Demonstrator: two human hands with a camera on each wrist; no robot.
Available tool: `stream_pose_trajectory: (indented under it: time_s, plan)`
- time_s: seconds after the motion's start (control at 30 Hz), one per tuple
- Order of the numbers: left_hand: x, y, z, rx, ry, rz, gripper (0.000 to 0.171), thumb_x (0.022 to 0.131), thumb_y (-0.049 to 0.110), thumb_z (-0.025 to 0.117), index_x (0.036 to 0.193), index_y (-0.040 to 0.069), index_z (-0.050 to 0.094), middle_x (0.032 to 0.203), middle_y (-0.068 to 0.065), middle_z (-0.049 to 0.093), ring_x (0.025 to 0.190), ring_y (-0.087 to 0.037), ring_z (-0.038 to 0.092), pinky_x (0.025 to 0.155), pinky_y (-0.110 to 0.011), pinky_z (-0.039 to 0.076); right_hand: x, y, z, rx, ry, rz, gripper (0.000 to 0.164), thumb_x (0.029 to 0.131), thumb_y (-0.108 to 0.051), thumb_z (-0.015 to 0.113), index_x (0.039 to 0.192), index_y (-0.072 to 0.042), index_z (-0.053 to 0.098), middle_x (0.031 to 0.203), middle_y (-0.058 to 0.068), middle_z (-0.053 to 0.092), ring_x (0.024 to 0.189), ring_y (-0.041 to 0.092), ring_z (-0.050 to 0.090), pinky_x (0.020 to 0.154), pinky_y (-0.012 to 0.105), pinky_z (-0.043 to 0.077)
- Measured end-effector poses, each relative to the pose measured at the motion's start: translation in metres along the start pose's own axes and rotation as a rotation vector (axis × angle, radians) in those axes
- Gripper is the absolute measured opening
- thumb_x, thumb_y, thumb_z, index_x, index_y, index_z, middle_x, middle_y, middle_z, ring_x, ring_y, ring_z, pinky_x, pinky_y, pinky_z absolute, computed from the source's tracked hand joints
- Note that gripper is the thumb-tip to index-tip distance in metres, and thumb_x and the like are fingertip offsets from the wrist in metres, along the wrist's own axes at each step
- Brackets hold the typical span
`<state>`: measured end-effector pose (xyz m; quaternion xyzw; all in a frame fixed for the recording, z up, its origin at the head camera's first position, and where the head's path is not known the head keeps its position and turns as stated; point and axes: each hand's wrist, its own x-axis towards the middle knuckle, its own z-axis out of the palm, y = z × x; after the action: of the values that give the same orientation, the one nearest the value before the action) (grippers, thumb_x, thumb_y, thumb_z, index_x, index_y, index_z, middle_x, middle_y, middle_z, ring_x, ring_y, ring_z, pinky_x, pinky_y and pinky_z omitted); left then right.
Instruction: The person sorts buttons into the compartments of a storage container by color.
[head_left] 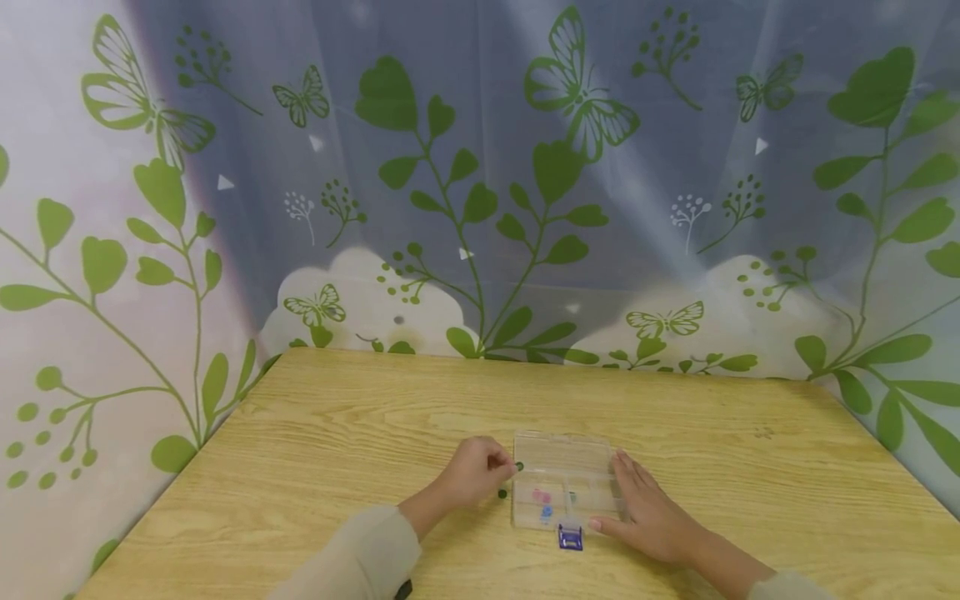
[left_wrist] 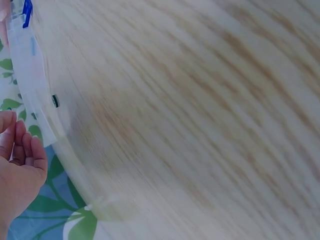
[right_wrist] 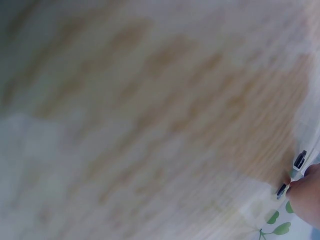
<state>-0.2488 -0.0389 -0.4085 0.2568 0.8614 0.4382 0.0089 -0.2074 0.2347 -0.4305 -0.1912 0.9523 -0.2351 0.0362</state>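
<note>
My left hand (head_left: 474,473) pinches a small round dark green piece (head_left: 520,467) between thumb and forefinger, at the left edge of a clear plastic compartment box (head_left: 551,452). The box lies with its lid raised toward the back and its blue latch (head_left: 570,537) facing me. Inside sit pink pieces (head_left: 541,496), blue pieces (head_left: 547,512) and a green piece (head_left: 573,497). A second dark green piece (left_wrist: 55,101) lies on the table just left of the box. Along the box's right side, my right hand (head_left: 654,515) rests with fingers extended, its thumb near the front edge.
The wood-grain table (head_left: 360,417) reaches back to a hanging cloth (head_left: 480,167) printed with green leaves and butterflies. A small dark object (head_left: 403,590) shows beside the left sleeve. Dark shapes near the thumb in the right wrist view are too blurred to name.
</note>
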Motion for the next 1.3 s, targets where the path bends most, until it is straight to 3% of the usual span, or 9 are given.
stream_pose_trajectory:
  time_s: [0.23,0.6,1.03,1.3]
  plan:
    - [0.004,0.006,0.006,-0.007,-0.005,-0.011,0.011,0.085,0.005,0.063,0.082,-0.002,0.070,0.079,-0.007,0.062,0.069,-0.007,0.048,0.059,-0.016,0.043,0.000,0.000,0.000,0.000,0.005,-0.002,0.096,0.088,-0.053,0.053,0.142,0.014,0.011,0.150,0.033,0.007,0.137,0.050,0.009,0.108,0.064,0.013]
    - [0.012,0.023,0.016,-0.015,-0.015,0.030,0.010,0.084,0.004,0.064,0.079,-0.002,0.069,0.075,-0.006,0.060,0.066,-0.003,0.044,0.059,-0.014,0.041,0.001,0.001,0.000,-0.001,0.001,0.004,0.097,0.088,-0.053,0.053,0.142,0.015,0.011,0.149,0.034,0.007,0.138,0.049,0.008,0.108,0.063,0.013]
    - [0.020,0.034,0.032,-0.040,-0.024,0.010,0.010,0.084,0.005,0.065,0.079,-0.001,0.069,0.074,-0.002,0.058,0.064,-0.002,0.043,0.057,-0.013,0.040,0.002,-0.001,-0.002,0.003,-0.001,0.008,0.096,0.088,-0.053,0.053,0.142,0.014,0.011,0.150,0.033,0.008,0.137,0.050,0.009,0.108,0.064,0.014]
    - [0.024,0.039,0.043,0.022,-0.043,-0.020,0.009,0.084,0.009,0.066,0.079,0.003,0.070,0.077,0.001,0.058,0.069,-0.001,0.045,0.063,-0.013,0.041,0.002,-0.001,0.000,0.013,-0.004,0.012,0.096,0.088,-0.052,0.054,0.141,0.015,0.011,0.149,0.034,0.007,0.137,0.050,0.009,0.107,0.065,0.014]
